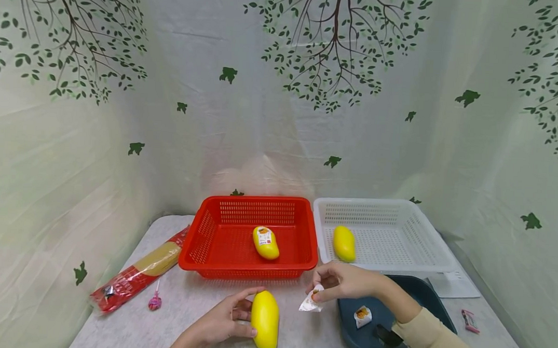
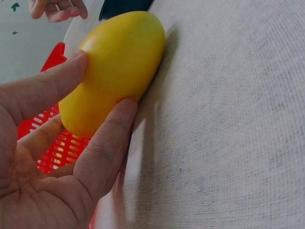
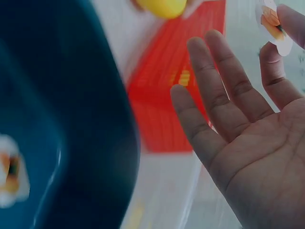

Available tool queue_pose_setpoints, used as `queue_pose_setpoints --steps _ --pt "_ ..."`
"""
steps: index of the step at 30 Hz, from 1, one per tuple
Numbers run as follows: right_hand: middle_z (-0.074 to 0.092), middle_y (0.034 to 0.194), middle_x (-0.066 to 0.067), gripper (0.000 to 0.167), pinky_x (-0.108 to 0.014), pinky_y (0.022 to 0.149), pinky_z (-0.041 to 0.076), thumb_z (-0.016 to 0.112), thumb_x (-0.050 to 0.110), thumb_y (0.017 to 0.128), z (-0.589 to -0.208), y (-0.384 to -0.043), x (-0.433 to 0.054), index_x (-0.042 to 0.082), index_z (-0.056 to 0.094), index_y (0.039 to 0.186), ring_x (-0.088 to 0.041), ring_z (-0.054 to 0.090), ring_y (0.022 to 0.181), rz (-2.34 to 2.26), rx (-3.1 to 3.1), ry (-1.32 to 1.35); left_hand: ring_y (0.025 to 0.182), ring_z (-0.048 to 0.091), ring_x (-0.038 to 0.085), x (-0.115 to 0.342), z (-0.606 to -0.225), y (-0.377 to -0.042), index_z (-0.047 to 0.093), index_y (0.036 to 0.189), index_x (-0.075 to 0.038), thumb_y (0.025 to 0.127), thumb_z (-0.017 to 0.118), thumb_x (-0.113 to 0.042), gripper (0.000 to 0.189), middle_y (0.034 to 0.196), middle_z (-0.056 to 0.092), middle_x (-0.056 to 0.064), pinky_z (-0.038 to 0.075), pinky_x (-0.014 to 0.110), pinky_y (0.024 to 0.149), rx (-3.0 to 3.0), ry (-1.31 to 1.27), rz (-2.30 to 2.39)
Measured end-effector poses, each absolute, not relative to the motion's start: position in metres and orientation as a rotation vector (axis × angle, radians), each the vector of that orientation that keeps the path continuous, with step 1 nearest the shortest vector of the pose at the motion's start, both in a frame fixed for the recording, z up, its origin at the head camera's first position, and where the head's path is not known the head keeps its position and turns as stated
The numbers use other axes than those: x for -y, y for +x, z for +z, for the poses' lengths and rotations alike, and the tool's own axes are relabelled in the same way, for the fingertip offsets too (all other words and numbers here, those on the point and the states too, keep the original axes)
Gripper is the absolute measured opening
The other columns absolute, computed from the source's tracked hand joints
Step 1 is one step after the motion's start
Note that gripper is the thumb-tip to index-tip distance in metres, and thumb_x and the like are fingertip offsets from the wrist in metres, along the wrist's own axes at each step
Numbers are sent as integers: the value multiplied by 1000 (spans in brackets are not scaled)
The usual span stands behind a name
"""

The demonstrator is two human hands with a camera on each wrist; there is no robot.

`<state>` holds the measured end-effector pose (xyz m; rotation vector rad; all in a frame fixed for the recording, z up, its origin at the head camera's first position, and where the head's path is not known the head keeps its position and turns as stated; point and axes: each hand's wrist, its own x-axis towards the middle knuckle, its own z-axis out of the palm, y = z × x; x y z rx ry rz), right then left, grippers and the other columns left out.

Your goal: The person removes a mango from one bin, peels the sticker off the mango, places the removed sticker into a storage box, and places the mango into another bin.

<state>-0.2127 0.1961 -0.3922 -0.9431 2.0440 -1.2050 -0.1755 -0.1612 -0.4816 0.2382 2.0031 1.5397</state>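
Note:
Thumb and fingers of my left hand [image 1: 216,319] grip a smooth yellow mango [image 1: 265,321] from its left side, low over the table in front of the red basket [image 1: 246,270]. No label shows on the visible side of this mango [image 2: 121,57]. To its right, my right hand [image 1: 344,281] pinches a small white sticker [image 1: 311,301] with an orange-yellow fruit picture between thumb and index finger. In the right wrist view the other fingers [image 3: 209,81] are spread out straight. A second mango [image 1: 269,250] bearing a white label lies inside the red basket.
An unlabelled mango [image 1: 344,244] sits in the white basket [image 1: 382,264]. Under my right forearm, a dark blue tray [image 1: 355,344] holds another sticker [image 1: 362,316] and a black object [image 1: 389,336]. A noodle packet [image 1: 139,271] and lollipop [image 1: 154,302] lie left; a wrapped candy [image 1: 470,321] right.

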Motion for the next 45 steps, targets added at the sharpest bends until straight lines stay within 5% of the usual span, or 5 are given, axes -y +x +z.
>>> queue_pose_setpoints --steps 8,18,25,45 --pt "65 86 4 21 -16 71 51 73 19 102 -391 -211 -247 1 63 96 -7 60 75 -1171 -2092 -886 106 66 25 159 -483 -176 48 162 -24 84 89 -2 90 131 61 14 62 38 92 -2011 231 1535" --pt "68 81 7 23 -16 64 47 79 19 96 -393 -205 -295 3 64 88 -3 61 70 -985 -2253 -778 105 65 25 159 -482 -178 48 162 -25 84 89 -3 91 130 60 14 62 38 92 -2023 208 1519" --pt "54 71 8 24 -22 63 37 85 22 87 -397 -199 -306 15 63 81 -8 50 67 -673 -2430 -533 106 66 25 157 -483 -180 48 162 -25 84 90 -4 91 131 60 14 63 39 92 -2016 224 1518" --pt "48 66 7 38 -23 59 32 95 12 79 -426 -208 -315 17 59 69 -9 44 63 -419 -2546 -425 108 67 24 158 -485 -177 46 163 -22 85 89 -3 91 134 60 15 64 40 93 -1992 245 1549"
